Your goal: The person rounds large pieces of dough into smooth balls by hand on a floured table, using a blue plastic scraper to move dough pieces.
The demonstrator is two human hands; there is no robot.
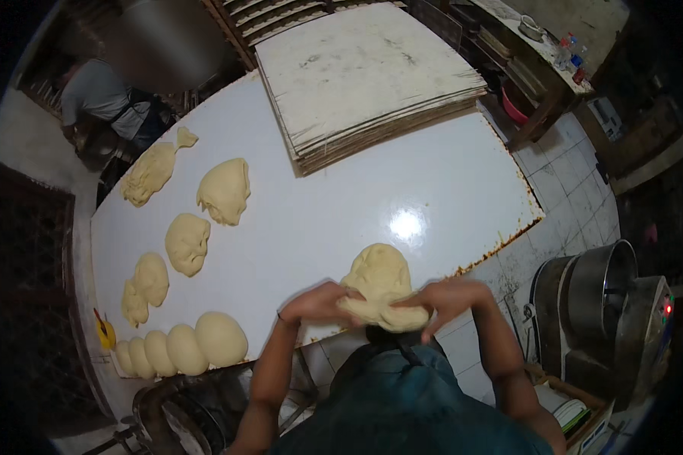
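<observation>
A lump of pale dough (379,274) lies at the near edge of the white table, its near end folded and bunched toward me. My left hand (319,302) grips the left side of that fold, fingers curled into the dough. On the opposite side my right hand (449,297) holds the other end of the fold, its thumb and fingers partly hidden by dough. Several smooth dough balls (220,338) sit in a row at the table's near left edge. Rough dough pieces (225,191) lie farther back on the left, apart from one another.
A stack of thin floury boards (372,76) covers the far middle of the white table (296,250). At left is a yellow tool (105,332). A steel mixer bowl (601,277) stands on the right. Another person (110,98) bends over at the far left.
</observation>
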